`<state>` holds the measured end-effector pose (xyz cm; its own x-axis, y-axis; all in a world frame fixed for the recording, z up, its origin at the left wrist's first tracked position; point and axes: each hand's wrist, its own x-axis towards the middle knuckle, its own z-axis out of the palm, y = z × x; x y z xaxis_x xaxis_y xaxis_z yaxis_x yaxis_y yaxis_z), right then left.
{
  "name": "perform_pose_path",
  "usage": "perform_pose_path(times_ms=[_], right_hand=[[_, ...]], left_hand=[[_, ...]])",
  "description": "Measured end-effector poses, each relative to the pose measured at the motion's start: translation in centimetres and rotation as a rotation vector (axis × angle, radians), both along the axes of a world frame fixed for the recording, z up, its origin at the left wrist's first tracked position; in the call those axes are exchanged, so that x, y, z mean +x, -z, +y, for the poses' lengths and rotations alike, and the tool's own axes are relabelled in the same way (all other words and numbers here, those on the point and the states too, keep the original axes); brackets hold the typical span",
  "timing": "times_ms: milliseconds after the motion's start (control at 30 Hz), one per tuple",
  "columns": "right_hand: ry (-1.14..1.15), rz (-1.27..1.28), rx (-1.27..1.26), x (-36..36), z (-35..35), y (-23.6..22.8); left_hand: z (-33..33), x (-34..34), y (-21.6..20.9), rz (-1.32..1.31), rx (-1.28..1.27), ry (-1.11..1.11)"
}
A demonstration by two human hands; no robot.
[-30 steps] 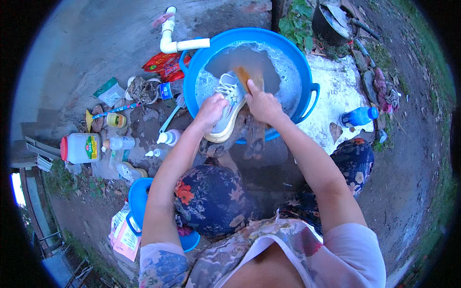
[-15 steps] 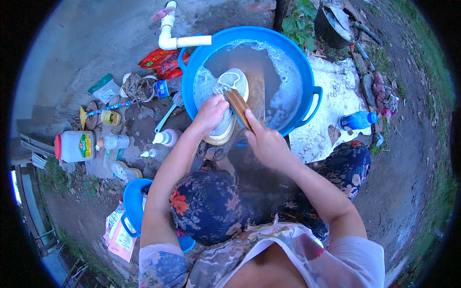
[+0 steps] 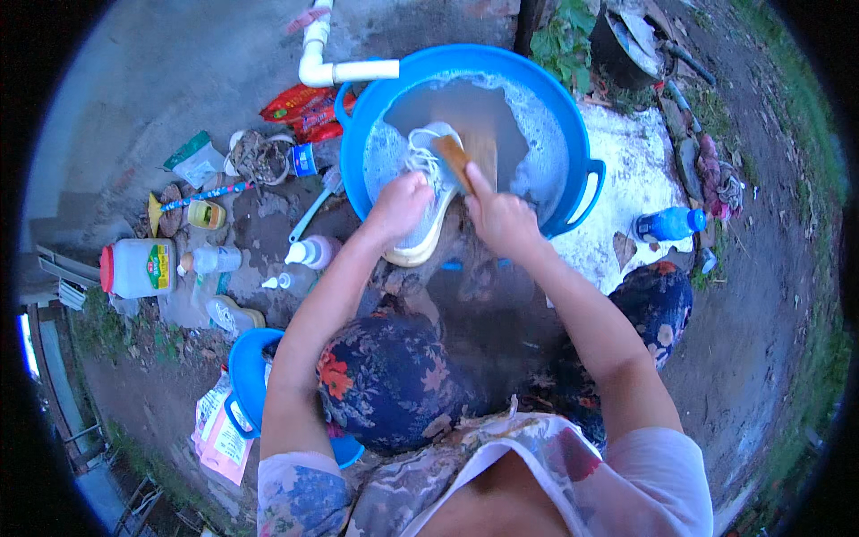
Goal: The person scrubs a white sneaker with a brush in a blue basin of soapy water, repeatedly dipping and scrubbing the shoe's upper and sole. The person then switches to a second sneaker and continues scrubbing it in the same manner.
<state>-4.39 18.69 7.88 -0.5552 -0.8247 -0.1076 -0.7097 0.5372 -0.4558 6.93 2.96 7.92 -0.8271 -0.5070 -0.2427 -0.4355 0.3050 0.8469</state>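
Observation:
My left hand [image 3: 402, 205] is closed on a pale grey sneaker [image 3: 429, 217] with white laces, gripping it near the lace area. The sneaker lies toe-away over the near rim of a big blue tub [image 3: 577, 98], on a wooden board [image 3: 481, 161] that slopes into the water. My right hand [image 3: 503, 217] grips a brown wooden brush [image 3: 454, 161], its far end against the sneaker's toe side. The bristles are hidden beneath the wood. Cloudy water with white suds [image 3: 546, 148] fills the tub.
A white pipe [image 3: 362, 71] reaches over the tub's rim. To the left stand pump bottles [image 3: 313, 251], a lidded jug [image 3: 143, 268], a long-handled brush [image 3: 313, 210] and another shoe [image 3: 234, 316]. A smaller blue tub [image 3: 250, 367] sits by my left arm; a blue bottle [image 3: 667, 225] lies right.
My right hand has moved the brush outward and slightly up along the sneaker, uncovering the laces. The sneaker is tilted more onto its side, showing more of its sole edge.

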Motion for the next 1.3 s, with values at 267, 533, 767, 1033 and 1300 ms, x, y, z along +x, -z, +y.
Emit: perform_pose_path(times_ms=[267,533,767,1033,1300], right_hand=[[-0.099,-0.167,-0.143,3.3,3.4,-2.2],[0.091,-0.003,-0.02,-3.7,-2.8,0.6],[0.033,0.125,-0.016,-2.2,-2.3,1.5],[-0.086,-0.061,-0.047,0.8,0.5,-1.6],[0.061,0.06,-0.008,-4.2,-2.5,0.8]], left_hand=[[0.2,0.2,0.2,0.001,-0.066,0.006],[1.0,-1.4,-1.3,0.032,-0.197,0.114],[1.1,-0.6,-2.1,0.068,-0.229,0.165],[1.1,0.2,-1.9,0.051,-0.287,0.179],[3.1,-1.0,-3.3,0.056,-0.533,0.187]])
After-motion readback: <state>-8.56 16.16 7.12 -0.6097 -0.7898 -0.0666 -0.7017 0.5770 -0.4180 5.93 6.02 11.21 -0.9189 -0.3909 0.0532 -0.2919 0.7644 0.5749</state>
